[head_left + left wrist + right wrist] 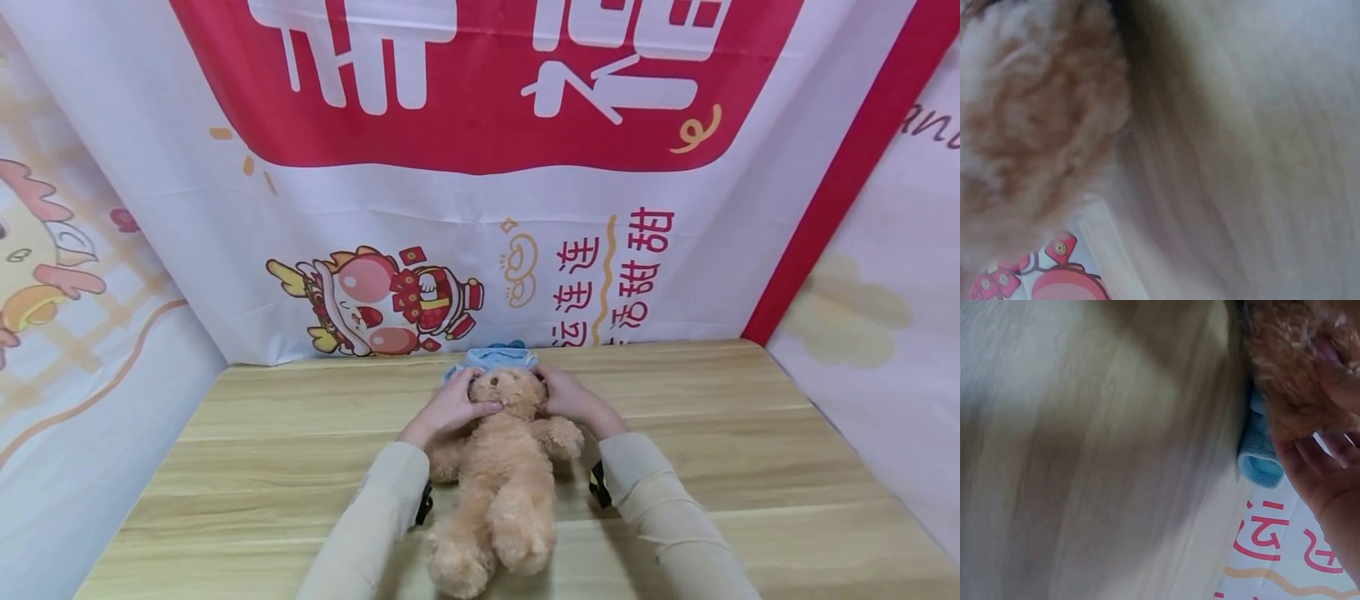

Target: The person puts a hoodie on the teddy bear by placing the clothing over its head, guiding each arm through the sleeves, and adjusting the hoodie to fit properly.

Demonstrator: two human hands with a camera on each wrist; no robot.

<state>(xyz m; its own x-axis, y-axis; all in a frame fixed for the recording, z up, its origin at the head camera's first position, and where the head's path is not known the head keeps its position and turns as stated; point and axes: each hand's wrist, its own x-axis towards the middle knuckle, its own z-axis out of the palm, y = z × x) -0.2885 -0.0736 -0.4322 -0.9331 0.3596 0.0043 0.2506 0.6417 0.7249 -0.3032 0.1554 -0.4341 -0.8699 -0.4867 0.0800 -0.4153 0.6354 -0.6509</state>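
A light brown teddy bear (504,454) lies on its back on the wooden table, its legs toward me. My left hand (450,406) holds the left side of its head, thumb lying across near the muzzle. On the other side, my right hand (572,398) grips the head; in the right wrist view its thumb and fingers pinch the fur (1294,375). Behind the head is a light blue cloth piece (497,358), its kind unclear; a soft blue fold (1263,464) shows beneath the bear in the right wrist view. Blurred fur (1041,119) fills the left wrist view's upper left, my left hand hidden there.
The wooden table (300,467) ends at the back against a hanging white and red printed cloth (480,200). Printed sheets also hang at the left (82,333) and right (877,350). The blue piece sits right at the table's back edge.
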